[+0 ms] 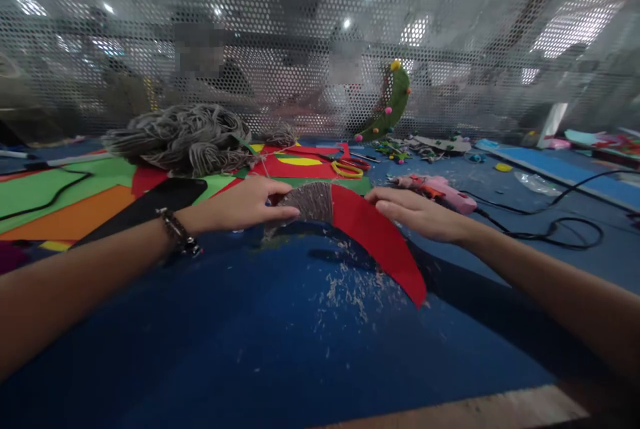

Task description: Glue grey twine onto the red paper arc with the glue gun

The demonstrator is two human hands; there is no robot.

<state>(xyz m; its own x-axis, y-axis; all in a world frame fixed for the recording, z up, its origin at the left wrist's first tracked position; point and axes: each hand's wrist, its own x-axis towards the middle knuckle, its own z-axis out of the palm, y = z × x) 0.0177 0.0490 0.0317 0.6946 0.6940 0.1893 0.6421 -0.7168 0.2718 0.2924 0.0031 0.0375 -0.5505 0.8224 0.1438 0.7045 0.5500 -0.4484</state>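
Observation:
A red crescent-shaped cutout (375, 232) is held just above the blue table, its tip pointing down to the right. Grey yarn (314, 201) is wound closely round its left part. My left hand (260, 204) grips this wrapped end between thumb and fingers. At the upper edge of the bare red part is my right hand (415, 210), fingers together and closed on that edge; its fingertips are partly hidden. Short pale fibre bits (350, 289) lie scattered below the crescent.
Behind my left hand is a heap of grey yarn (185, 139), near coloured sheets (105, 206) and a black flat object (145, 209). Yellow-handled scissors (350, 167), a pink glue gun (443, 190) with a black cord, and a green decorated crescent (397, 99) stand farther back, before a perforated screen (300, 36).

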